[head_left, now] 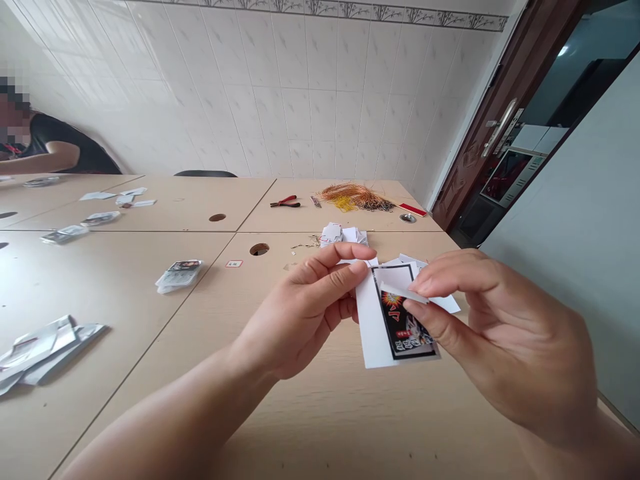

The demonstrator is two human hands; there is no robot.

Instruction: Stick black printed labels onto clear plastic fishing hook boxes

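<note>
My left hand [305, 307] is closed, with thumb and fingers pinching the left edge of a small flat packet [373, 333]. This packet has a white margin and a black-framed panel with a black printed label [400, 327] bearing an orange burst and white characters. Between the thumb and forefinger of my right hand [515, 333] is a narrow white folded strip [400, 292], lying across the upper part of the label. Whether the strip is joined to the packet I cannot tell. Both hands are above the table, and white paper pieces [447, 303] lie partly hidden behind them.
A stack of white cards [333, 233], pliers [286, 201] and a wire bundle [360, 197] lie beyond my hands. Packets [180, 275] and silvery pouches [45, 350] are on the left. The table has a round hole [259, 249]. A person [65, 150] sits far left.
</note>
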